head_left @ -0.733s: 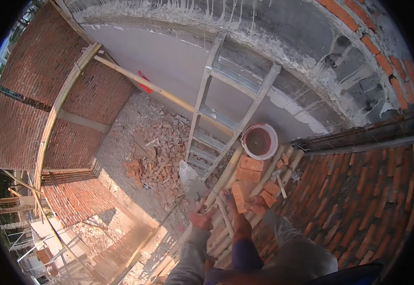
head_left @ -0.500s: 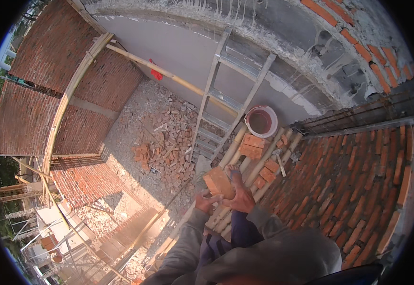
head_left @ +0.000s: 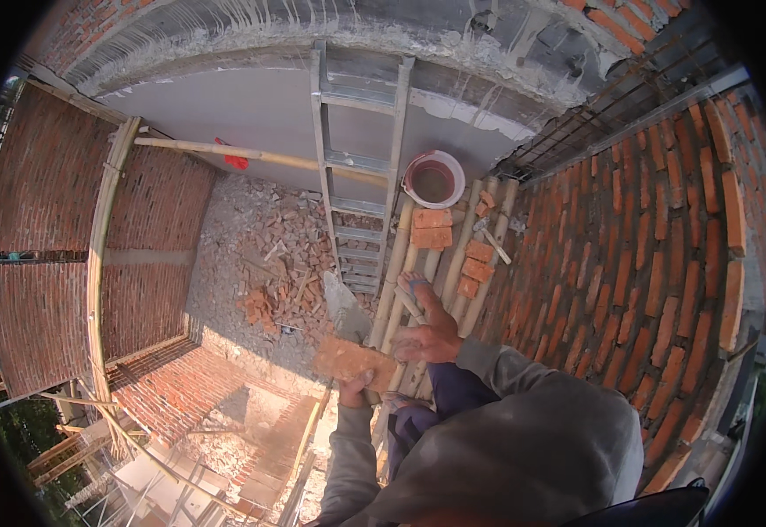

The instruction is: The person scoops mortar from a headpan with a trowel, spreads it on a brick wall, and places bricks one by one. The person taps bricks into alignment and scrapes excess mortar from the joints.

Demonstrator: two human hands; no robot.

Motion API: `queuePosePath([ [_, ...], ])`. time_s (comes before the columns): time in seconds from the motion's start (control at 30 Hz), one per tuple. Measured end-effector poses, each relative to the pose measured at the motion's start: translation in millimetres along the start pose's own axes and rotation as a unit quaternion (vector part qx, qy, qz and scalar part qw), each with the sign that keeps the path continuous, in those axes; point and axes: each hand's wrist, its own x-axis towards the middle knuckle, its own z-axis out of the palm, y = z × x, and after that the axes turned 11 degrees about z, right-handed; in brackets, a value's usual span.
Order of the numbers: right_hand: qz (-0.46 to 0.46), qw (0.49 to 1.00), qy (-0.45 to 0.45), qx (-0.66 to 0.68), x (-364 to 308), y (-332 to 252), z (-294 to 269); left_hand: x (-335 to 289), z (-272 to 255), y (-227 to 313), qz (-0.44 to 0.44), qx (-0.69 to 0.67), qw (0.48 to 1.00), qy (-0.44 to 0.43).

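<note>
A single orange brick (head_left: 344,361) lies across my left hand (head_left: 356,389), whose fingers grip it from below at its near edge. My right hand (head_left: 429,341) is just beyond the brick's right end, with its fingers loosely stretched toward it. Whether its fingertips touch the brick is hard to tell. Past the brick, a grey, flat, pointed piece (head_left: 343,303) is visible by the foot of the ladder. My feet are on bamboo poles, close to both hands.
A metal ladder (head_left: 362,160) leans against the grey wall. Beside it, a bucket (head_left: 434,179) and stacked bricks (head_left: 432,228) stand on the bamboo poles (head_left: 392,272). More bricks (head_left: 476,267) lie to the right, near a brick wall (head_left: 615,290). Rubble (head_left: 286,255) covers the ground below.
The brick has moved left and turned flatter, from between both hands into my left hand. My right hand has drawn away from it. The view has also swung round.
</note>
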Motion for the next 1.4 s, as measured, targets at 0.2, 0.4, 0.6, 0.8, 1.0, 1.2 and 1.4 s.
queuePosePath([
  [0.2, 0.194, 0.969, -0.103, 0.118, 11.1, 108.2, 42.5, 7.2, 38.3, -6.7, -0.042, -0.081, 0.994, 0.064],
  [0.4, 0.519, 0.831, -0.107, 0.167, 90.7, 356.1, 95.6, 45.0, 25.8, -50.1, -0.033, -0.139, 0.987, 0.078],
  [0.6, 0.548, 0.834, 0.018, -0.056, 209.7, 480.7, 146.6, 61.4, -12.8, -102.5, -0.011, -0.133, 0.984, 0.114],
  [0.8, 0.541, 0.687, 0.203, 0.441, 248.4, 569.4, 227.0, 63.7, -26.2, -124.9, -0.036, -0.141, 0.973, 0.181],
  [1.0, 0.504, 0.662, 0.145, 0.536, 239.3, 616.3, 241.7, 46.6, -40.3, -123.5, -0.037, -0.142, 0.965, 0.219],
  [1.2, 0.54, 0.737, 0.059, 0.402, 199.6, 507.3, 167.1, 28.2, -43.0, -122.8, -0.03, -0.174, 0.957, 0.23],
  [1.4, 0.503, 0.784, 0.021, 0.363, 134.0, 280.8, 74.3, -13.3, -16.3, -81.9, -0.004, -0.204, 0.948, 0.246],
])
